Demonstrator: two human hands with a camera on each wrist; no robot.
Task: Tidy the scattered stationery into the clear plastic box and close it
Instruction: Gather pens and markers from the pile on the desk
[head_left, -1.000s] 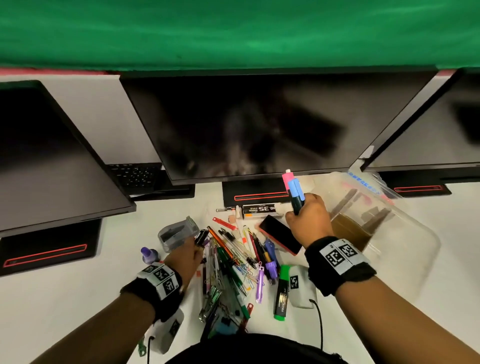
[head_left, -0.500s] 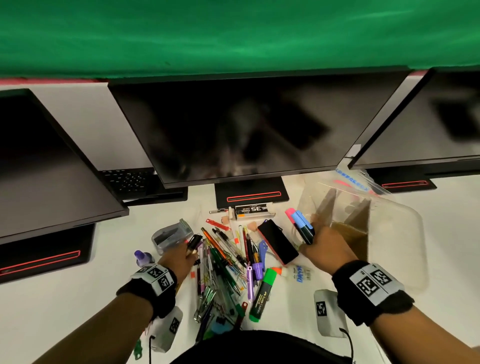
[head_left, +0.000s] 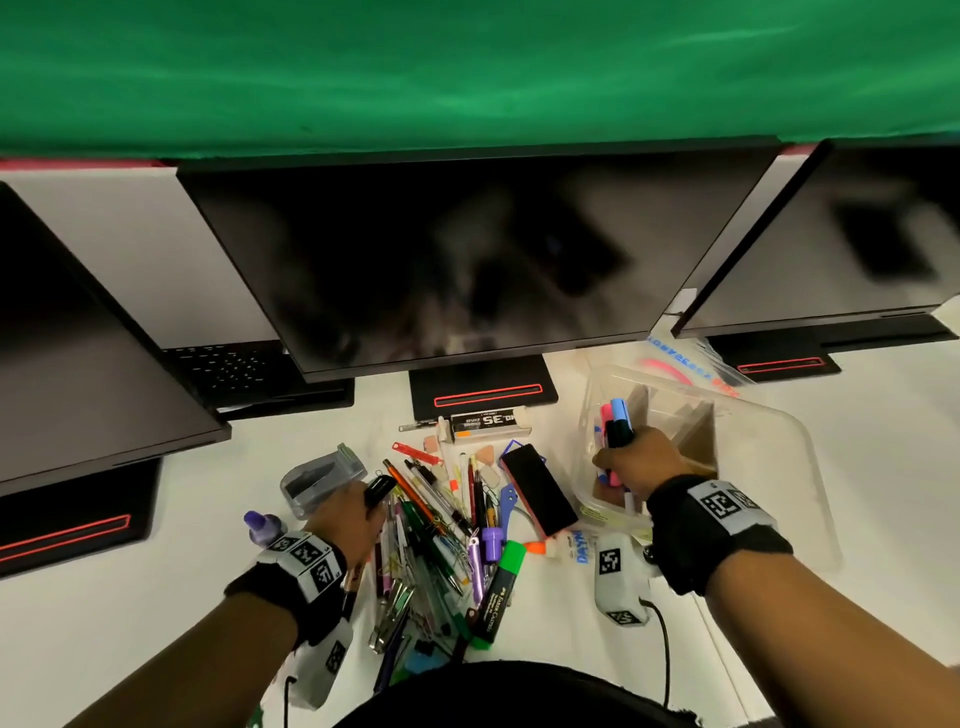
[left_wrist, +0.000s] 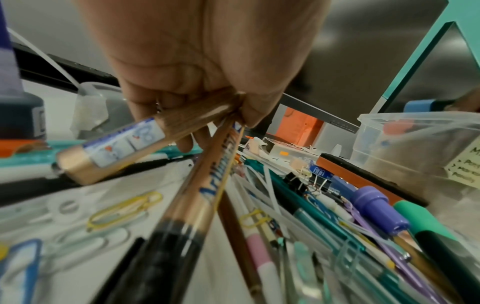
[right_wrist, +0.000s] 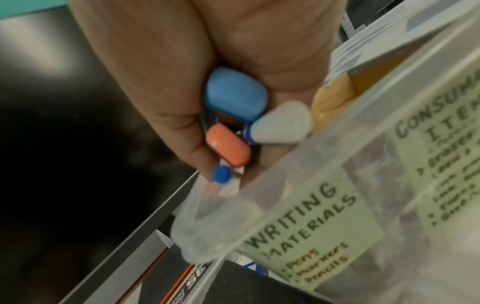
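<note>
Highlighters upright in open box

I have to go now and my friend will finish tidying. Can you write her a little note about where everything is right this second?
Right hand: grips a bundle of markers, lowered into the near-left section of the clear plastic box, not yet let go.
Left hand: grips a few pens at the left edge of the pile.
Done: box is open, cardboard dividers in.
Left: drop both handfuls, clear the pile, green highlighter, black eraser, then close the box.
</note>
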